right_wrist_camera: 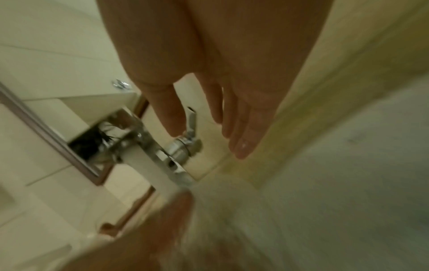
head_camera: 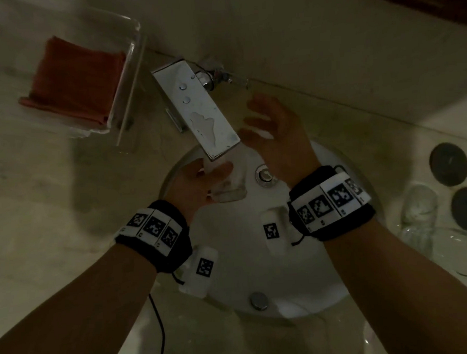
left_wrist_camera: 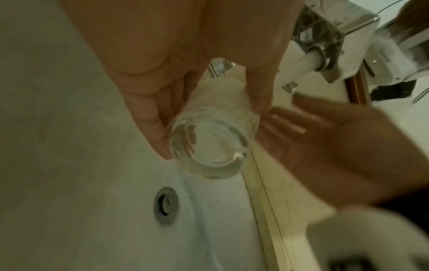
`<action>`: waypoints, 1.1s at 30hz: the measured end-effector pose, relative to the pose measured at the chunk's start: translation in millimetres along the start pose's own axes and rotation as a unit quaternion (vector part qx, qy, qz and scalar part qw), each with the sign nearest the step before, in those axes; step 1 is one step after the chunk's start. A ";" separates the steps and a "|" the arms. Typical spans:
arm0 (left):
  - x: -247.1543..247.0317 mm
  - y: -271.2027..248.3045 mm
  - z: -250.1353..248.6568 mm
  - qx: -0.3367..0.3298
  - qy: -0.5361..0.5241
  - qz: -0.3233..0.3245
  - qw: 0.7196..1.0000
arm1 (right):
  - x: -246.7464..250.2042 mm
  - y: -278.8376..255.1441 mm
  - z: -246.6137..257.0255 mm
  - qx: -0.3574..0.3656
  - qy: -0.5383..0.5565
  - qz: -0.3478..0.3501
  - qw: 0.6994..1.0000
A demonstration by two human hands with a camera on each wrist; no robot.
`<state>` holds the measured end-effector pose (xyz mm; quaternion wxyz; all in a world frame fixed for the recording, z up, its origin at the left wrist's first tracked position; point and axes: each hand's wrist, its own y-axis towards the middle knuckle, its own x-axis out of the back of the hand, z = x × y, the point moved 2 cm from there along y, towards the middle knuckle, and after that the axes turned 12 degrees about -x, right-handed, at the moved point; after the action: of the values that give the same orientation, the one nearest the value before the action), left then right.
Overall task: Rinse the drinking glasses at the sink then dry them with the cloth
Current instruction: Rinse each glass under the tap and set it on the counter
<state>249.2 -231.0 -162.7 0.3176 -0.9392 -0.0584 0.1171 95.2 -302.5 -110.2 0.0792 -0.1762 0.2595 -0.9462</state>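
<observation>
Dim bathroom, white sink [head_camera: 299, 268] sitting in a marble desk [head_camera: 39, 214], left hand [head_camera: 197, 184] holding a drinking glass [head_camera: 227, 189] under the faucet [head_camera: 199, 108], right hand [head_camera: 276, 128] reaching, fingers spread, near the lever [right_wrist_camera: 191, 126], red cloth [head_camera: 73, 79] lying in a clear tray [head_camera: 130, 82].

I count 3 drinking glasses: 1 over the sink [head_camera: 229, 188], 2 on the counter, one further from me [head_camera: 418, 207] and one nearer [head_camera: 458, 251]. 1 red cloth [head_camera: 75, 79]. 1 faucet [head_camera: 199, 116]. 3 dark round discs, the third cut off at frame edge [head_camera: 448, 163]. 2 hands, 2 wrist bands.
</observation>
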 end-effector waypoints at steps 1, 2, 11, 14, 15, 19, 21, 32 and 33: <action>-0.4 -1.0 -0.6 -0.004 0.005 -0.002 1.000 | 0.6 0.7 9.0 0.016 0.019 0.001 1.000; -0.6 -1.9 -1.1 -0.009 0.012 -0.006 1.000 | 0.6 1.4 17.2 0.029 0.033 0.005 0.999; 5.0 -7.2 -3.7 -0.006 0.034 -0.035 0.999 | -2.0 -0.4 41.9 0.088 0.032 -0.039 0.995; 4.7 -9.1 -2.2 0.040 0.051 -0.047 0.997 | -1.4 -4.3 41.5 0.083 0.030 -0.021 0.996; 4.8 -10.3 -0.7 0.047 0.057 -0.049 0.996 | -1.1 -6.5 40.4 0.080 0.033 -0.009 0.996; 5.6 -15.9 1.8 0.036 0.063 -0.042 0.997 | -4.6 -17.3 24.5 0.054 0.022 0.004 0.998; 7.0 -17.7 2.5 0.032 0.081 -0.040 0.995 | -9.0 -24.3 6.7 -0.013 0.020 -0.032 0.999; -16.5 -44.7 -5.0 -0.004 0.142 0.036 0.989 | -5.5 -90.8 -51.2 -0.157 -0.027 -0.041 0.986; -20.4 -49.5 -6.8 -0.020 0.140 0.051 0.989 | -1.1 -96.7 -53.6 -0.146 -0.018 -0.052 0.988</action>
<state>229.5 -199.6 -123.5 0.2975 -0.9542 0.0321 -0.0005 70.5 -194.9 -103.4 0.0075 -0.2165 0.3839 -0.8976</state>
